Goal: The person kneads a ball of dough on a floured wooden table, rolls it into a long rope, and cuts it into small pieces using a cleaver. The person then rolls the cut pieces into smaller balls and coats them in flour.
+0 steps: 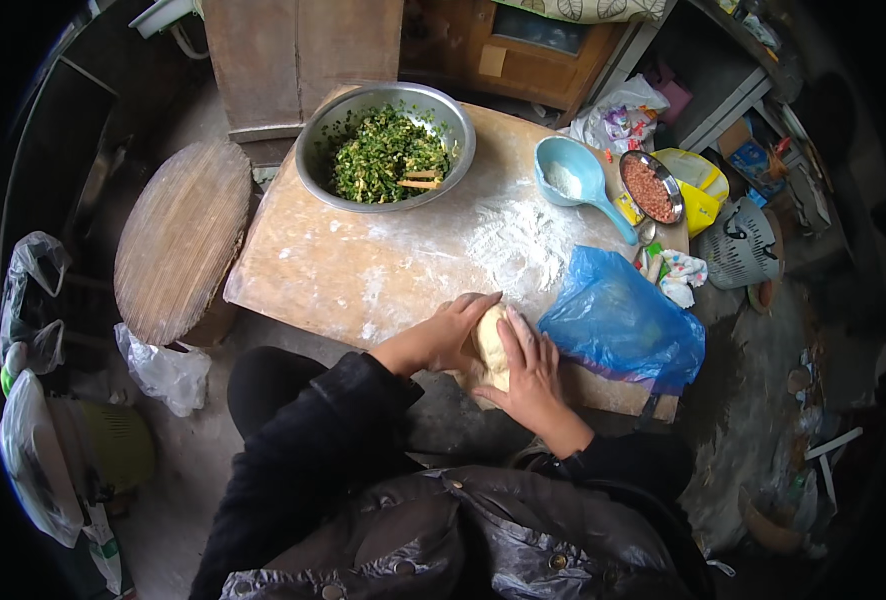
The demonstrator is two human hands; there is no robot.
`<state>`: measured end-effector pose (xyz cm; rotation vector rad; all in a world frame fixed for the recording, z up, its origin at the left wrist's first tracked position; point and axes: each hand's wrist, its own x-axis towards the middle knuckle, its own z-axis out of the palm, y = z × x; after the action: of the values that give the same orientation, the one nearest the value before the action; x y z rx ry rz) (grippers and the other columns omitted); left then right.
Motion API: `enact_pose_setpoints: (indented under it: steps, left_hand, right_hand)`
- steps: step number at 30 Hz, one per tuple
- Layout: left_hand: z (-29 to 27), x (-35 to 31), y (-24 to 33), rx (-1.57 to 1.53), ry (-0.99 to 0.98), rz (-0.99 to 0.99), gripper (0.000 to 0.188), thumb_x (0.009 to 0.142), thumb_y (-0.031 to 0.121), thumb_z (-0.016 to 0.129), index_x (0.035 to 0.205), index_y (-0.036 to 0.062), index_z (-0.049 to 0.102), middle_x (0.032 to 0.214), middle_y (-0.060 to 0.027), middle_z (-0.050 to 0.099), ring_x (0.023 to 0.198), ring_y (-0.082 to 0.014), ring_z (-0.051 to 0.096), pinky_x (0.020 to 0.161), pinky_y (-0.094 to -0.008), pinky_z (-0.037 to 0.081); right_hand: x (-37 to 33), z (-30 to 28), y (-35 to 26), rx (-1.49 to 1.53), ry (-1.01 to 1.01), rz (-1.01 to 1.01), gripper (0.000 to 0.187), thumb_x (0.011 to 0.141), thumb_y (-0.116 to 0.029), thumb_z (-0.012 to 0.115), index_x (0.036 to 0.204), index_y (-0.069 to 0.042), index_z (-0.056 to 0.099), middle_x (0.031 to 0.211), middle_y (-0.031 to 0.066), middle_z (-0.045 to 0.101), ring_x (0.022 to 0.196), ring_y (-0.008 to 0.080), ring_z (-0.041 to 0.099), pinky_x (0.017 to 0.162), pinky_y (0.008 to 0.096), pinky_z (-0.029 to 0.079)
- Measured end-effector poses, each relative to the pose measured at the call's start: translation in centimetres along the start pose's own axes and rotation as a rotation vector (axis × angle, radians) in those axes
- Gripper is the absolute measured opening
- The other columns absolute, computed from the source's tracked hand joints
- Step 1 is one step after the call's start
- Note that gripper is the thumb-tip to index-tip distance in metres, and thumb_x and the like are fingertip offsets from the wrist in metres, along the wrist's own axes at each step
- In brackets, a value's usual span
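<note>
A pale lump of dough (491, 345) lies at the near edge of the floured wooden board (313, 270). My left hand (451, 330) is wrapped round its left side, and my right hand (530, 375) presses on its right side with the fingers curved over the top. The dough's underside is hidden by my hands. Just beyond them spreads a patch of white flour (523, 240). To the right of my right hand lies a crumpled blue plastic bag (623, 320); what is under or in it cannot be made out.
A metal bowl (308, 165) of chopped greens with chopsticks stands at the far left of the board. At the far right are a light-blue scoop (591, 185) with flour and a dish of reddish bits (649, 190). A round wooden lid (178, 240) rests at the left.
</note>
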<state>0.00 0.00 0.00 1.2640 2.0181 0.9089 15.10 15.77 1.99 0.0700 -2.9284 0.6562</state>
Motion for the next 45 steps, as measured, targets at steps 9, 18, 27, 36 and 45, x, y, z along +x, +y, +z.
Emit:
enact_pose_setpoints:
  steps: [9, 18, 27, 36, 45]
  left_hand:
    - [4.1, 4.7, -0.6, 0.31, 0.299, -0.139, 0.089, 0.074, 0.042, 0.078, 0.144, 0.0058, 0.035, 0.12, -0.0215, 0.051, 0.11, -0.0406, 0.053, 0.088, -0.0469, 0.049]
    - [1.5, 6.8, 0.0, 0.275, 0.25, -0.23, 0.069, 0.076, 0.035, 0.078, 0.13, 0.0085, 0.044, 0.112, -0.0232, 0.057, 0.093, -0.0442, 0.063, 0.079, -0.0484, 0.053]
    - [2.4, -3.6, 3.6, 0.017, 0.02, 0.059, 0.076, 0.078, 0.024, 0.073, 0.143, 0.0096, 0.037, 0.137, -0.0238, 0.042, 0.122, -0.0431, 0.047, 0.101, -0.0473, 0.044]
    - [3.4, 3.9, -0.8, 0.428, 0.318, -0.095, 0.083, 0.073, 0.033, 0.079, 0.136, -0.0056, 0.04, 0.122, -0.0236, 0.053, 0.109, -0.0407, 0.054, 0.092, -0.0455, 0.049]
    - [0.4, 6.3, 0.2, 0.386, 0.289, -0.198, 0.051, 0.075, 0.028, 0.077, 0.112, 0.0013, 0.054, 0.109, -0.0221, 0.058, 0.099, -0.0408, 0.06, 0.08, -0.0466, 0.054]
  right_hand:
    - [3.7, 3.6, 7.7, -0.136, 0.065, 0.178, 0.092, 0.071, -0.026, 0.082, 0.148, -0.026, 0.034, 0.158, 0.0062, 0.027, 0.138, 0.0326, 0.034, 0.108, 0.0563, 0.024]
    - [7.2, 0.8, 9.1, 0.115, -0.214, 0.23, 0.086, 0.072, -0.031, 0.077, 0.146, -0.011, 0.037, 0.145, 0.0182, 0.038, 0.131, 0.0382, 0.038, 0.111, 0.0478, 0.03]
    - [-4.7, 1.3, 3.1, -0.051, 0.047, 0.02, 0.079, 0.076, -0.027, 0.077, 0.145, -0.014, 0.041, 0.153, 0.0179, 0.032, 0.139, 0.041, 0.029, 0.112, 0.0536, 0.025]
    - [3.5, 4.1, 7.7, -0.309, 0.02, 0.118, 0.078, 0.077, -0.036, 0.076, 0.145, -0.023, 0.042, 0.153, 0.0078, 0.034, 0.14, 0.0291, 0.031, 0.113, 0.0578, 0.016]
    - [8.7, 2.0, 9.7, -0.004, -0.304, 0.319, 0.081, 0.077, -0.035, 0.068, 0.15, -0.022, 0.034, 0.159, 0.0131, 0.023, 0.145, 0.0386, 0.02, 0.116, 0.0546, 0.015]
